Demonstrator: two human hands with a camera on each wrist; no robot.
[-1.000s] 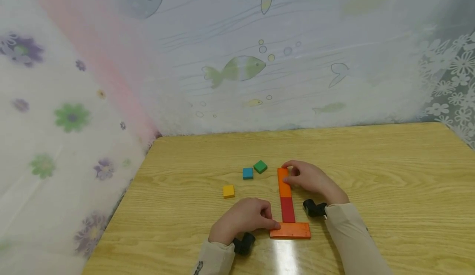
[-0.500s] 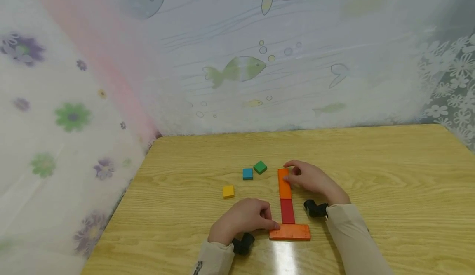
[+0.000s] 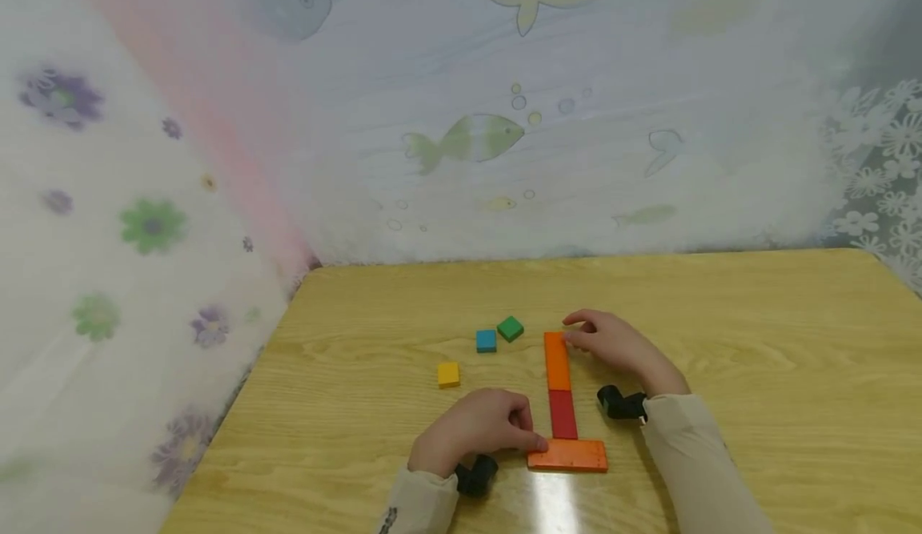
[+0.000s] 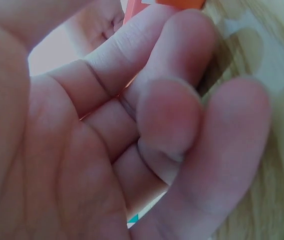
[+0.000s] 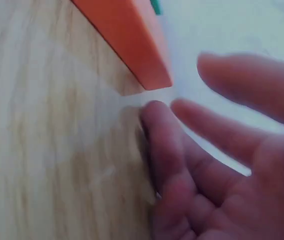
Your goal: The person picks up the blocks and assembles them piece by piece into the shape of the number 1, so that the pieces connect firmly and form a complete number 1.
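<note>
My left hand (image 3: 479, 426) grips the left end of a flat orange block (image 3: 572, 455) lying crosswise on the table. Its thumb lies over the block's corner; in the left wrist view the fingers are curled and one fingertip meets the orange block (image 4: 184, 3). A red block (image 3: 563, 415) extends away from that block's middle, end to end with a second orange block (image 3: 557, 362). Beside the far end of this second block is my right hand (image 3: 619, 348), fingers loosely bent and holding nothing. The right wrist view shows a gap between its fingertips and the orange block (image 5: 134, 42).
Left of the row lie a yellow square block (image 3: 448, 375), a blue one (image 3: 486, 341) and a green one (image 3: 511, 328). The wooden table (image 3: 346, 406) meets a patterned wall covering (image 3: 461, 222) at the back. Black devices (image 3: 621, 403) sit at both wrists.
My right hand has let go of the far orange block and drawn slightly to the right. The left hand stays at the crosswise block. The head view has shifted slightly.
</note>
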